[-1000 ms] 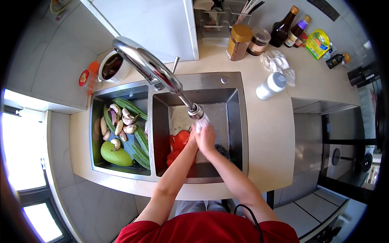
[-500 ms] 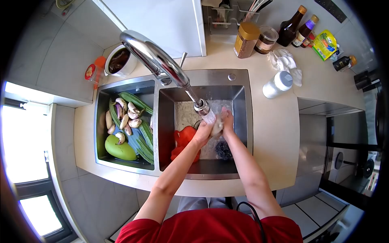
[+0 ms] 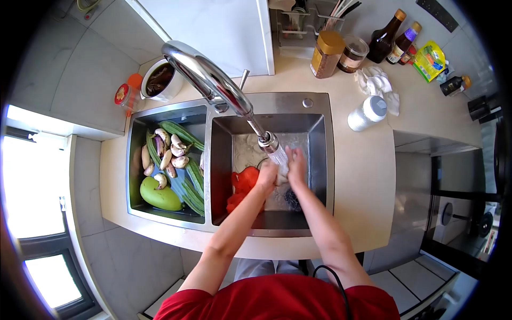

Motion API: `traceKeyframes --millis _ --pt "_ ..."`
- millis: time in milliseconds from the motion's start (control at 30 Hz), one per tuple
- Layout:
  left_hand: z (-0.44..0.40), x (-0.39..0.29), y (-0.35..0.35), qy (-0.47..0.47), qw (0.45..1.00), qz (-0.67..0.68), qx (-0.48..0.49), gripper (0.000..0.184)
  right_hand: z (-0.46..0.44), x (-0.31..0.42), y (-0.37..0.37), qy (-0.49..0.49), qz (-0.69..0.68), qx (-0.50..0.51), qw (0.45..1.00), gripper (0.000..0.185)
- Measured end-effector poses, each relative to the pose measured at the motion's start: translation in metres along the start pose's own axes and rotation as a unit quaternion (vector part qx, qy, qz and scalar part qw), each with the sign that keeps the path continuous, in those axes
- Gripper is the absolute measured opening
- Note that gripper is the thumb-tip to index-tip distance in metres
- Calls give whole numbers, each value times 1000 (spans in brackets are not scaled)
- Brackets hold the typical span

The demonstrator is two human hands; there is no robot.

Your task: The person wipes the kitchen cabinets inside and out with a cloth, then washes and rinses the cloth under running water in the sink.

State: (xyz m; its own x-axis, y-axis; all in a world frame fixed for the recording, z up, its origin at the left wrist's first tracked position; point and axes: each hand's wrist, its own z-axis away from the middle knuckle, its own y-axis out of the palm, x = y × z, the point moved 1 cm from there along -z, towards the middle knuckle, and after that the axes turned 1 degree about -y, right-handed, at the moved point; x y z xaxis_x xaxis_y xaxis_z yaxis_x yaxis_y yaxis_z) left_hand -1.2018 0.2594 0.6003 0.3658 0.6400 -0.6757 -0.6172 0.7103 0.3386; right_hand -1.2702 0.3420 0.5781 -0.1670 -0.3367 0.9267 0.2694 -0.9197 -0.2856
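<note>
In the right basin, water from the faucet [image 3: 269, 143] runs down between my hands. My left hand [image 3: 268, 175] is closed around a pale, whitish item [image 3: 281, 177], mostly covered by fingers and water, so its kind is unclear. My right hand [image 3: 296, 168] is beside it under the stream, fingers stretched upward; whether it touches the item cannot be made out. Red bell peppers [image 3: 245, 180] lie left of my left hand. Below my right hand rests a dark mesh scrubber [image 3: 292, 199].
The left basin [image 3: 137, 160] holds ridged green gourds [image 3: 193, 196], several whitish-purple eggplants [image 3: 166, 160] and a large green gourd [image 3: 160, 194]. A white bottle [image 3: 367, 113] and white cloth [image 3: 380, 88] are on the right counter; jars and sauce bottles stand behind. A white pot [image 3: 168, 88] stands back left.
My right hand has shifted slightly up and its fingers are straighter. The pale item sits a little lower and farther left, near my left hand. Water keeps running.
</note>
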Motion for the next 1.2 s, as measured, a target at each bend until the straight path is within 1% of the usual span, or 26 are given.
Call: traceKeyframes --millis 33,67,133,167,200,233,267,300,333,367,400,467,533,667,733,767,800,833,867,900,933,967,1000,1067,1133,1200 --pt "-12 -5 -2 -3 999 -54 -10 19 30 38 -6 -13 37 -35 999 41" --pt "-22 -8 -7 -7 994 -110 -20 18 49 33 5 -143 41 -61 987 36" --pt "-19 3 -10 21 988 133 70 17 72 77 3 -266 160 -30 950 31" --pt "-15 2 -9 -21 996 83 27 18 56 66 7 -183 190 -43 964 31" --pt "-3 -8 -2 -61 997 35 -15 20 37 51 5 -218 209 -82 950 36" --pt "5 -10 6 21 998 -63 -17 24 13 46 1 -108 145 -28 983 41" --pt "8 -6 5 2 1000 2 8 27 -5 42 -3 5 77 26 997 46" --pt "15 -14 7 5 999 -34 39 27 -14 32 -8 6 77 27 997 46" --pt "22 -20 8 7 995 -68 71 28 -20 21 -12 107 -97 40 989 48" --pt "20 -20 1 24 994 -48 92 27 -24 10 -16 202 -265 52 941 51" --pt "15 -22 -8 43 992 -26 115 26 -23 11 -26 201 -262 53 942 51" --pt "31 -46 -15 32 986 29 160 26 -13 27 -47 215 -397 109 886 53" --pt "30 -48 -33 82 973 -127 174 23 -12 38 -59 234 -400 124 878 52" --pt "20 -35 -54 43 971 -126 197 25 -8 37 -58 206 -327 151 910 53" --pt "23 -37 -37 16 968 129 216 25 7 36 -49 187 -99 108 971 55" --pt "37 -42 -24 -37 977 170 123 28 16 24 -37 131 -136 144 971 55" --pt "32 -39 -18 -35 977 169 126 28 43 60 -34 147 -193 144 959 48" --pt "24 -30 -18 -47 989 121 76 28 53 52 -20 -32 -77 91 992 40" --pt "15 -18 -21 -60 995 72 25 28 59 44 -10 -208 43 35 977 33" --pt "11 -13 -19 -37 995 42 82 28 64 51 -6 -270 100 33 957 31" --pt "13 -2 -17 -43 996 42 69 26 70 62 -4 -329 155 34 931 29" --pt "14 7 -15 -38 998 19 55 25 59 52 0 -298 262 4 918 31" --pt "16 6 -11 -29 999 -4 44 24 43 40 1 -225 293 30 929 31" --pt "13 17 -27 -30 996 12 83 23 12 20 -8 -171 165 36 971 24" --pt "39 -11 -15 29 995 48 83 27 -3 13 -22 -228 94 36 968 19" --pt "34 -9 -35 -15 992 -15 121 32 -1 22 -36 -181 25 63 981 20"
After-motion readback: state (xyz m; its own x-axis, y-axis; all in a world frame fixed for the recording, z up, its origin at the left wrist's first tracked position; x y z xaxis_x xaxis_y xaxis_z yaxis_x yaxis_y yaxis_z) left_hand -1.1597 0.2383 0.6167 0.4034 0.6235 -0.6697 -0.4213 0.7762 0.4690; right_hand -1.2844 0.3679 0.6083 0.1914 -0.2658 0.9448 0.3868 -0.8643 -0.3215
